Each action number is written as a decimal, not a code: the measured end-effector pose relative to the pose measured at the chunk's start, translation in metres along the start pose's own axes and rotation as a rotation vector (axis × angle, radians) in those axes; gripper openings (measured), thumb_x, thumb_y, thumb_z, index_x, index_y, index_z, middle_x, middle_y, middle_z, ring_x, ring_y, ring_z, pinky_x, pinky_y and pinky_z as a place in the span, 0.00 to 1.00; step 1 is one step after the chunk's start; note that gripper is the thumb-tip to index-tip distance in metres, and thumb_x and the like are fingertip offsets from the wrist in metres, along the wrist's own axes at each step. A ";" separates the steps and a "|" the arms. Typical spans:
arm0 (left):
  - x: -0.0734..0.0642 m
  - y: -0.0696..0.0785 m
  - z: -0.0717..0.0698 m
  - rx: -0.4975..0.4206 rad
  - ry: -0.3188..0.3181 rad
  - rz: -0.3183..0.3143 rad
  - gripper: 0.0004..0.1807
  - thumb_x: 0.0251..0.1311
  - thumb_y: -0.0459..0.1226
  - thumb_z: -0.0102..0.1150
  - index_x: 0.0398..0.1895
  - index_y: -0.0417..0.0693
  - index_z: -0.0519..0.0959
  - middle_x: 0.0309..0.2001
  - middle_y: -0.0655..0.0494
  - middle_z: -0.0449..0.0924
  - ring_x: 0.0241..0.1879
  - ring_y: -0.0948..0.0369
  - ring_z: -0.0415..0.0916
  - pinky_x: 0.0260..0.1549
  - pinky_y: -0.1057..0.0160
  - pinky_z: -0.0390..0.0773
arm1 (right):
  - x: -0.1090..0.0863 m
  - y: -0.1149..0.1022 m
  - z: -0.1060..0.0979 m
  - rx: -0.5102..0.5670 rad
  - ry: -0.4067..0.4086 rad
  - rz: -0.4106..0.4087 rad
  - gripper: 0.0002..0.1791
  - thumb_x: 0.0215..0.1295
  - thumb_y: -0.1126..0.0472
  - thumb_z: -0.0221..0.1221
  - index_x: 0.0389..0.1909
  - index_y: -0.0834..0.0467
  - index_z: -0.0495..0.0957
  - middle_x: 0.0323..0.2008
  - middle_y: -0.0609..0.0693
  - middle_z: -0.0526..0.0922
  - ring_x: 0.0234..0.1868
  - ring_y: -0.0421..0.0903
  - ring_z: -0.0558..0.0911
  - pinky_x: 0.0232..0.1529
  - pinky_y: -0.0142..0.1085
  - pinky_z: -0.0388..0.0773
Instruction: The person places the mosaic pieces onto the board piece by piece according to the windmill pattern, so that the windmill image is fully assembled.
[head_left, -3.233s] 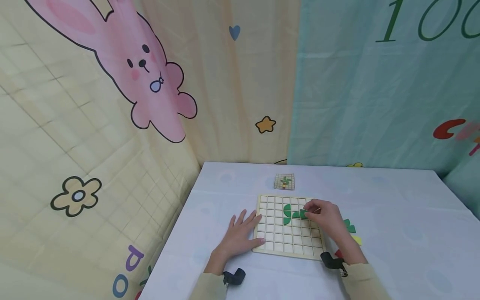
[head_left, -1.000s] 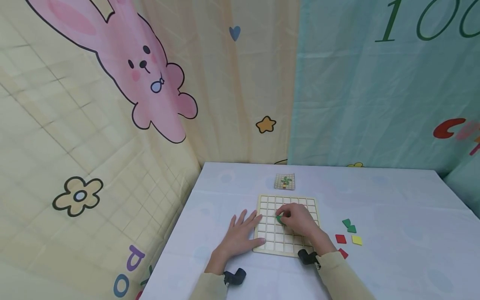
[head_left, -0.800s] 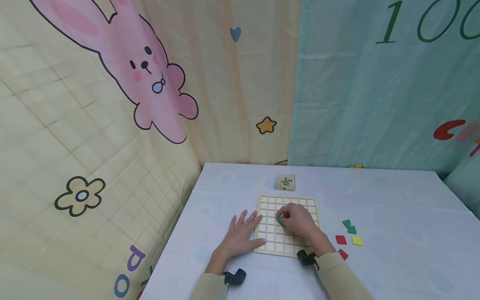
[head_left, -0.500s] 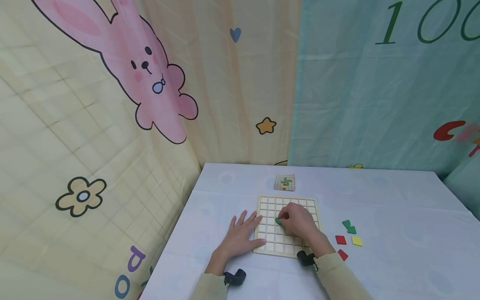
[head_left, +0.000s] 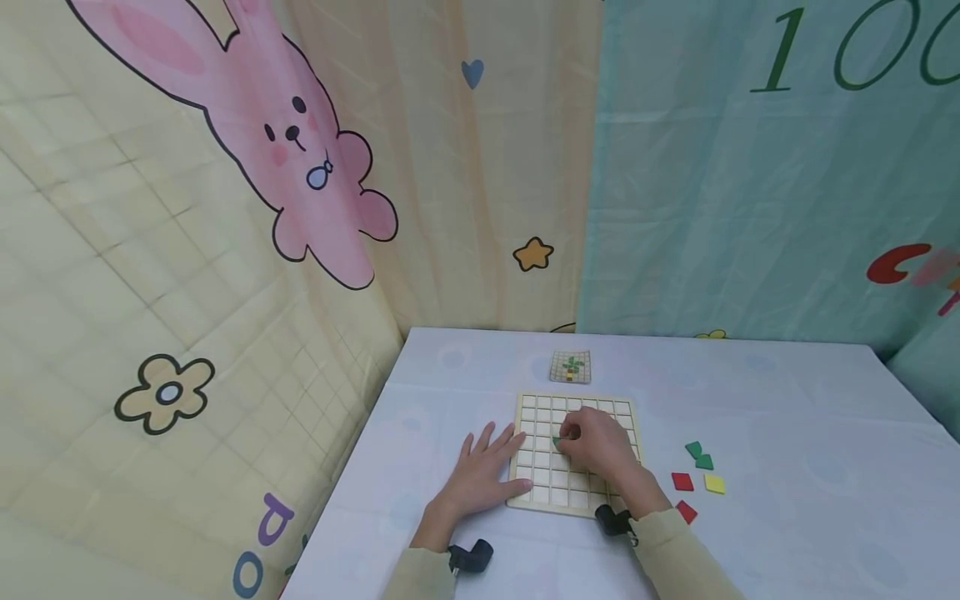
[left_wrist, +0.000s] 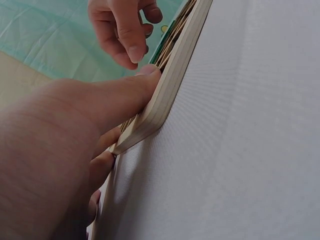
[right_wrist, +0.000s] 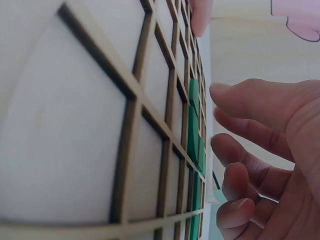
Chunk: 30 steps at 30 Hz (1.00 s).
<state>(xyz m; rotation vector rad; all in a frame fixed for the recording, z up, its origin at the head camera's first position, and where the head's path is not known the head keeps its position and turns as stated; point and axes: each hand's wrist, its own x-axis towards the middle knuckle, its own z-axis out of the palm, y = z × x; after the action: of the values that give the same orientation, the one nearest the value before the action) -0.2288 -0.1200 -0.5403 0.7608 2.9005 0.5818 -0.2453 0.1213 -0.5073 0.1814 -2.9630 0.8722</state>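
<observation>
In the head view my left hand point(head_left: 477, 477) rests on the left side of a pale wooden grid board point(head_left: 540, 492), fingers spread. The left wrist view shows its thumb point(left_wrist: 142, 82) lying on the board's rim. My right hand point(head_left: 602, 443) hovers over the board's middle, fingers loosely bent. Beside its fingertips a bit of a green tile point(head_left: 557, 442) shows. In the right wrist view several green tiles point(right_wrist: 193, 132) sit in the grid. A gap separates those tiles from my right thumb point(right_wrist: 227, 96), and nothing shows between the fingers. From the head, my hand hides most of the tiles.
Right of the board lie two loose green tiles point(head_left: 703, 461), red tiles point(head_left: 682, 482) and a yellow tile point(head_left: 715, 483). A small pattern card point(head_left: 571, 367) lies behind the board. The white table point(head_left: 810, 467) meets printed curtains point(head_left: 720, 208).
My right hand has moved left from the board's right side, bringing a green tile to the left-middle cells. Its fingertips have since come off that tile. My left hand has stayed put.
</observation>
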 end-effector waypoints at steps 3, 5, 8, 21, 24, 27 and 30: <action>0.000 0.000 0.000 0.003 0.002 -0.002 0.45 0.63 0.69 0.50 0.79 0.63 0.59 0.80 0.62 0.50 0.79 0.48 0.39 0.73 0.37 0.38 | -0.001 0.002 -0.004 0.034 0.013 0.009 0.05 0.57 0.57 0.73 0.29 0.48 0.85 0.28 0.42 0.77 0.29 0.43 0.74 0.31 0.39 0.74; -0.001 0.001 -0.001 0.001 0.001 -0.005 0.45 0.63 0.69 0.51 0.79 0.63 0.59 0.80 0.62 0.49 0.79 0.48 0.39 0.73 0.37 0.38 | -0.002 0.004 -0.007 0.045 0.019 0.007 0.05 0.57 0.57 0.73 0.31 0.48 0.86 0.29 0.42 0.77 0.30 0.43 0.74 0.32 0.39 0.74; -0.002 0.002 -0.002 -0.006 0.001 -0.008 0.44 0.63 0.68 0.51 0.79 0.62 0.59 0.80 0.62 0.49 0.79 0.48 0.38 0.73 0.38 0.37 | -0.005 0.006 -0.014 0.059 0.032 -0.006 0.05 0.57 0.56 0.73 0.33 0.49 0.86 0.29 0.42 0.77 0.31 0.43 0.74 0.31 0.39 0.74; -0.003 0.004 -0.001 -0.012 0.008 -0.006 0.45 0.62 0.68 0.52 0.79 0.63 0.59 0.80 0.61 0.50 0.79 0.48 0.39 0.73 0.37 0.38 | -0.021 0.023 -0.038 0.071 0.077 0.006 0.09 0.60 0.58 0.71 0.41 0.53 0.87 0.34 0.45 0.80 0.33 0.45 0.75 0.31 0.39 0.74; -0.003 0.003 -0.001 -0.015 0.010 0.000 0.45 0.62 0.68 0.52 0.79 0.62 0.59 0.80 0.61 0.50 0.79 0.48 0.39 0.72 0.37 0.38 | -0.024 0.030 -0.041 0.067 0.084 0.010 0.10 0.61 0.58 0.70 0.43 0.53 0.86 0.36 0.46 0.81 0.34 0.45 0.75 0.31 0.39 0.74; -0.003 0.003 -0.001 -0.021 0.013 0.003 0.44 0.62 0.67 0.52 0.79 0.62 0.59 0.80 0.60 0.51 0.79 0.47 0.39 0.72 0.36 0.38 | -0.027 0.037 -0.044 0.056 0.093 0.027 0.11 0.61 0.58 0.70 0.43 0.54 0.86 0.38 0.47 0.82 0.36 0.46 0.76 0.32 0.40 0.74; -0.004 0.003 -0.002 -0.028 0.012 -0.001 0.45 0.62 0.68 0.52 0.79 0.62 0.60 0.79 0.60 0.51 0.79 0.47 0.39 0.72 0.37 0.37 | -0.030 0.042 -0.047 0.052 0.100 0.047 0.11 0.61 0.58 0.70 0.44 0.54 0.85 0.40 0.48 0.82 0.39 0.49 0.77 0.35 0.43 0.76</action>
<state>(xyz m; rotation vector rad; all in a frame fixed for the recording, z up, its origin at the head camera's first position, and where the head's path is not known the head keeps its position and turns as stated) -0.2244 -0.1196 -0.5372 0.7547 2.8968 0.6277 -0.2207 0.1851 -0.4924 0.0685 -2.8652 0.9347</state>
